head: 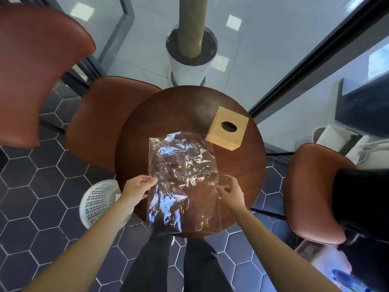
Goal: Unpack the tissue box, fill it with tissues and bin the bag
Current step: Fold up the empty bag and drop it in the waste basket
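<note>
A square wooden tissue box [227,127] with an oval hole in its top stands on the far right of the round brown table [147,123]. A crinkled clear plastic bag [183,180] lies flat across the table's near half, hanging over the front edge. My left hand [137,187] pinches the bag's left edge. My right hand [230,191] is at the bag's right edge, fingers curled on the plastic. No tissues are in sight.
A white perforated waste basket [96,202] stands on the hexagon-tiled floor left of the table. Brown leather chairs [101,116] stand left and right [311,192]. A white plant pot [189,66] sits behind the table, glass walls beyond.
</note>
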